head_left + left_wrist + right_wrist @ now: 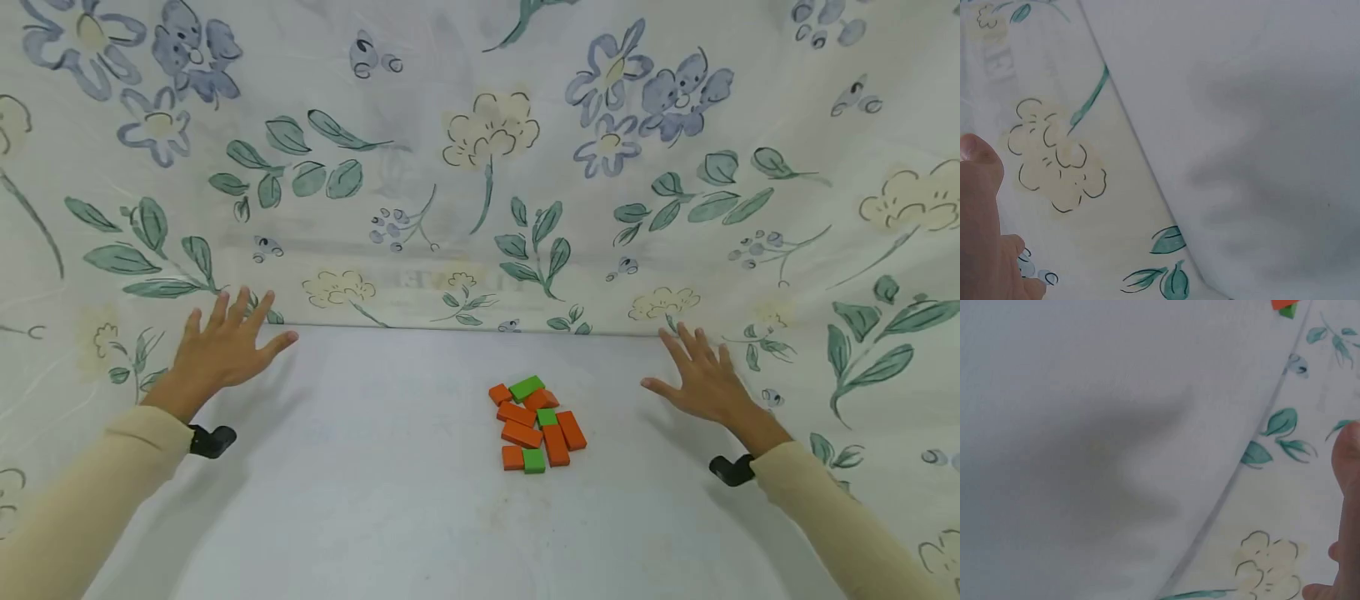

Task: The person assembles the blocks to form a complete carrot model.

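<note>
My left hand [228, 342] hovers with fingers spread over the far left part of the white table, holding nothing. On the opposite side my right hand [701, 379] is spread the same way, also with nothing in it. Between them, nearer the right hand, lies a loose group of orange blocks [518, 434] and green blocks [527, 387]. Some blocks touch and a few lie tilted against others. The left wrist view shows part of the left hand [985, 219] at its edge. In the right wrist view, part of the right hand [1349, 512] appears at the edge.
The white table [375, 500] ends at a straight back edge. Behind it and along both sides hangs a white cloth [420, 100] printed with flowers and leaves. A black strap with a small device [212, 442] sits on the left wrist, and a similar device [731, 471] on the right.
</note>
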`<action>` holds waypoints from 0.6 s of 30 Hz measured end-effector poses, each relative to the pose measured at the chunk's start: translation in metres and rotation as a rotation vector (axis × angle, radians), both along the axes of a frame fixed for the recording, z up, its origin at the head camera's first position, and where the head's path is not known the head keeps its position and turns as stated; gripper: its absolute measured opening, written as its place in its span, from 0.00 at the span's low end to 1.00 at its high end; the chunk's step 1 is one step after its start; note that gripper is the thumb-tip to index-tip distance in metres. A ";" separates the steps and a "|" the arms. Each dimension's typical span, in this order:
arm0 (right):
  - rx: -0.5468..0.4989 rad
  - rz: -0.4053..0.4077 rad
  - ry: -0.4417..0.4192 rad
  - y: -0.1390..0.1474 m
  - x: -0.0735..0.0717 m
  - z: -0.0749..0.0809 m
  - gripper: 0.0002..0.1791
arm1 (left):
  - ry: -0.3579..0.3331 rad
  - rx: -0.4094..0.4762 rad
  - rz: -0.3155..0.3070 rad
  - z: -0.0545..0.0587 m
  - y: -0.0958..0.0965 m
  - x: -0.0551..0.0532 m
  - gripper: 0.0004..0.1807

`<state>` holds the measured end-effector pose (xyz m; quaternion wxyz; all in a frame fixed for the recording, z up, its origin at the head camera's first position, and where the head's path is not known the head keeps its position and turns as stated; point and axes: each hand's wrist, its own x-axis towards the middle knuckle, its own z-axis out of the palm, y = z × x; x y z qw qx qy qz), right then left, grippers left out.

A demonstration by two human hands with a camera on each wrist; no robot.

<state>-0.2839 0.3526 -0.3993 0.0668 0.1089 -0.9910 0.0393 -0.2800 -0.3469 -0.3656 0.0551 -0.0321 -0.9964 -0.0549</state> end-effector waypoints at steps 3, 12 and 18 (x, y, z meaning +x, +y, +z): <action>-0.009 0.019 0.007 -0.007 0.002 -0.001 0.57 | -0.019 0.004 0.003 -0.002 0.005 0.000 0.54; -0.126 0.061 -0.008 -0.030 0.003 0.001 0.56 | -0.039 -0.012 -0.006 -0.001 0.026 -0.009 0.54; -0.188 0.081 -0.026 -0.042 0.013 0.001 0.55 | -0.062 -0.021 -0.015 -0.005 0.050 -0.009 0.53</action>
